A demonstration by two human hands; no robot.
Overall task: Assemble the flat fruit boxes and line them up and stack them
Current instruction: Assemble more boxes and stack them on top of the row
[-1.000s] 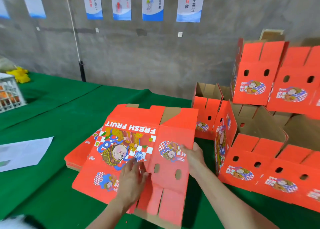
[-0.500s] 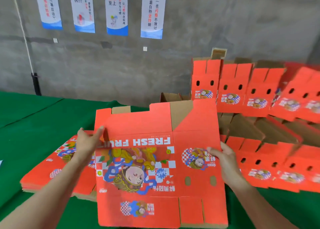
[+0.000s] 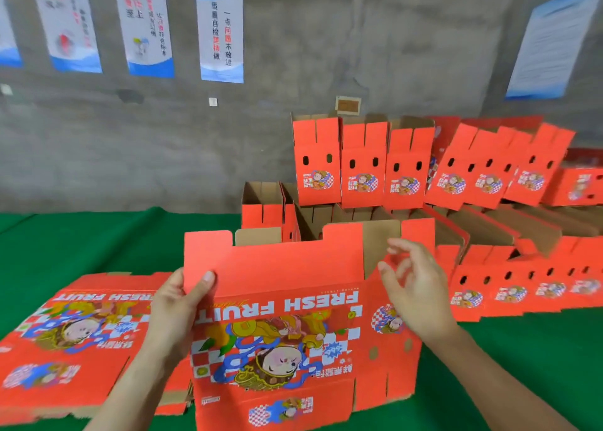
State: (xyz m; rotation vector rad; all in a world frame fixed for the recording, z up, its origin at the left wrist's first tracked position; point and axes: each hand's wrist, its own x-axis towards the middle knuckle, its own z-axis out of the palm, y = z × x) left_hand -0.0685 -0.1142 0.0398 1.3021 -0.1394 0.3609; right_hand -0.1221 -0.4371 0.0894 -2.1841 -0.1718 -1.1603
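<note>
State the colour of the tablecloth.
The tablecloth is green, clearest in the head view.

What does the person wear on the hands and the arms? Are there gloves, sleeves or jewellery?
Nothing worn is visible. The left hand and the right hand have no gloves and no rings that show. Both forearms are bare down to the picture's lower edge: no sleeve, watch or bracelet is in view.

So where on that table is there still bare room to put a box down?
Bare green cloth lies at back left, between the wall and the pile of flat boxes; another strip runs front right, before the assembled boxes. Back right is crowded with them.
</note>
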